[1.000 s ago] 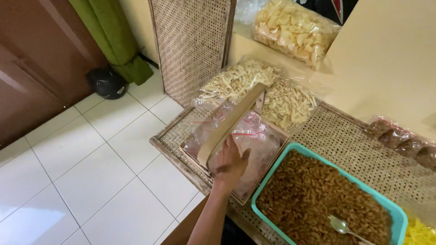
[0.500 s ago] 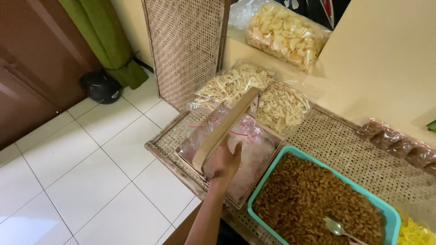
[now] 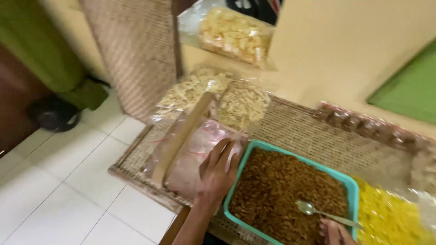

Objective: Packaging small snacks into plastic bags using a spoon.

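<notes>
We are looking down at a stack of clear plastic bags with pink markings (image 3: 195,149), lying on a flat woven rattan tray (image 3: 309,131) just left of a teal rectangular plastic tub of brown fried snack (image 3: 290,195). A long flat wooden strip (image 3: 181,131) is leaning across the bags. Our left hand (image 3: 219,170) is resting directly on the right edge of the bags, fingers spread wide and flat, gripping nothing; its fingertips are touching the plastic beside the tub's corner. Our right hand (image 3: 334,230) is showing only partly at the lower edge, fingers pinching the handle of a metal spoon (image 3: 324,212) whose bowl is lying on the brown snack. Beyond the bags, two clear bags of pale snack sticks (image 3: 218,93) are lying on the tray. A heap of yellow snack (image 3: 390,218) is lying right of the tub.
</notes>
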